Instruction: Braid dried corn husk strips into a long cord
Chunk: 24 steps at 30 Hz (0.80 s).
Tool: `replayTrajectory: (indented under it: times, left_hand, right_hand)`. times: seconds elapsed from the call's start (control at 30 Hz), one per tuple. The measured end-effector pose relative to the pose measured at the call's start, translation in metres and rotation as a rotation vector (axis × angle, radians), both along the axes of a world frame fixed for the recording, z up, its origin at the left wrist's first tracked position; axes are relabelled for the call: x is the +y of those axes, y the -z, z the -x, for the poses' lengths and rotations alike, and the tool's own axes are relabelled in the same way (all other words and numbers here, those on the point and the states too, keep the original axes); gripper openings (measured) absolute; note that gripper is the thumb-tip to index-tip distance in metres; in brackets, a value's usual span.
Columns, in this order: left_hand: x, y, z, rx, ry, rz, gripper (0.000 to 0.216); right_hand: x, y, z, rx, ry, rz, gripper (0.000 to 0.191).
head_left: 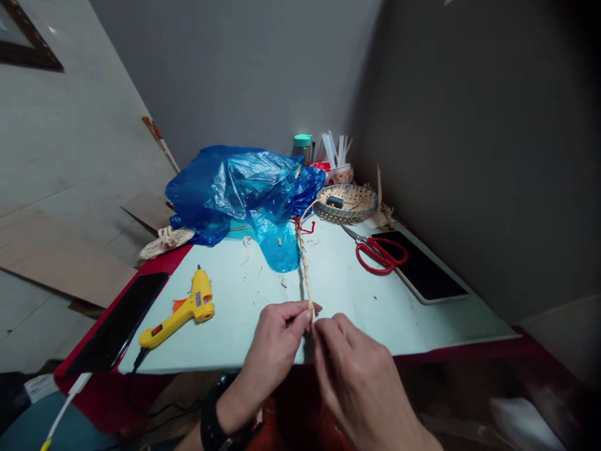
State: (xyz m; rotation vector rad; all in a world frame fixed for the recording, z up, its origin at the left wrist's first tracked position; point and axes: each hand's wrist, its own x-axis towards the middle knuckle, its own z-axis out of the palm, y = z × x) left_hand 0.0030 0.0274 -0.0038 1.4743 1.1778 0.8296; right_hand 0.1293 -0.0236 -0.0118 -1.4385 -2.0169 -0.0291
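Observation:
A thin braided straw cord runs from the table's near edge back to a red clip or tie beside the blue plastic bag. My left hand, with a dark watch on the wrist, pinches the near end of the cord between thumb and fingers. My right hand is closed too, its fingertips meeting the same cord end just right of the left hand. Both hands hover over the pale table sheet at its front edge.
A yellow glue gun lies at the left, a black phone or tablet beyond it. Red-handled scissors and a dark tablet lie at the right. A woven basket, a cup of sticks and a jar stand at the back.

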Motion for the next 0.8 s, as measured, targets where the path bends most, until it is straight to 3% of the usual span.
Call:
replayTrajectory:
  times: [0.13,0.2,0.3,0.43,0.57,0.7,0.8]
  left_hand:
    - [-0.004,0.0,0.006,-0.215,-0.009,0.202,0.026]
    - [-0.006,-0.001,0.008,-0.279,-0.002,0.239,0.027]
    - [-0.007,-0.003,0.009,-0.294,0.001,0.233,0.026]
    - [-0.006,-0.003,0.008,-0.347,0.03,0.243,0.024]
    - [-0.006,0.001,0.009,-0.371,0.071,0.265,0.025]
    - [-0.008,0.002,0.011,-0.325,0.081,0.217,0.027]
    - [-0.012,-0.001,0.014,-0.168,0.039,0.122,0.028]
  right_hand:
    - [-0.007,0.01,0.015,-0.162,0.015,-0.197,0.031]
    - [-0.007,0.009,0.013,-0.185,-0.032,-0.204,0.033]
    - [-0.004,-0.002,0.001,-0.055,-0.116,-0.083,0.023]
    - [0.011,-0.018,-0.014,0.298,-0.094,0.161,0.018]
    - [0.03,-0.016,-0.01,0.466,-0.184,0.45,0.02]
    - [0.038,-0.009,-0.004,0.469,-0.212,0.49,0.027]
    - [0.039,-0.008,-0.005,0.503,-0.272,0.51,0.029]
